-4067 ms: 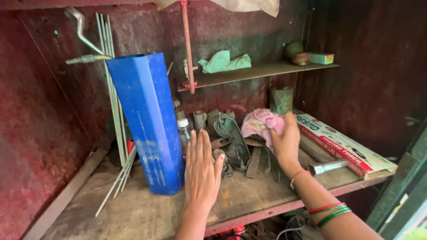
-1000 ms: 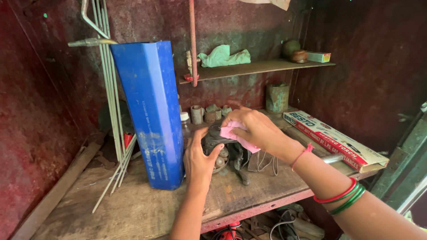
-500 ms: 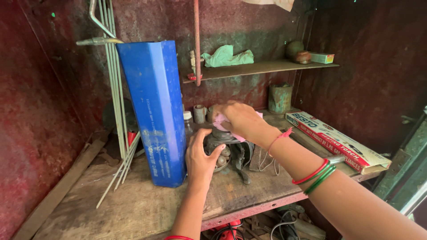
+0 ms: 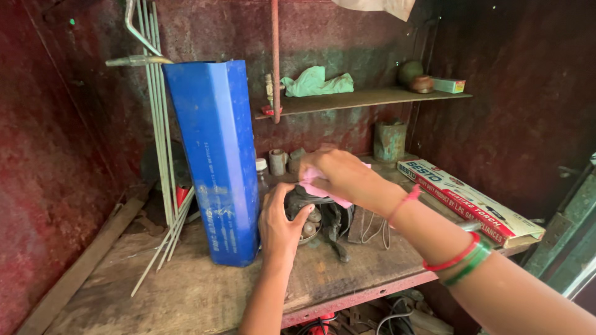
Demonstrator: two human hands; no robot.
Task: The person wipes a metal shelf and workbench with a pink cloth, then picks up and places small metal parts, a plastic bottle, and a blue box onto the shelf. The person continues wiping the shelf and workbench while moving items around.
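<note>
A dark, grimy metal part sits near the middle of a worn wooden shelf. My left hand grips its left side, thumb against its front. My right hand presses a pink cloth down on top of the part. Red and green bangles circle my right wrist. A tall blue box stands upright just left of my left hand, nearly touching it.
Thin metal rods lean in the left corner. A long red-and-white carton lies at the right edge. A rusty tin and small fittings stand at the back. An upper shelf carries a green rag and small items. Rusty red walls close in all around.
Four seconds ago my right hand held the pink cloth further right and my left lay flat. Since then both have closed on the metal part; in the last second the cloth shifted slightly over it.
</note>
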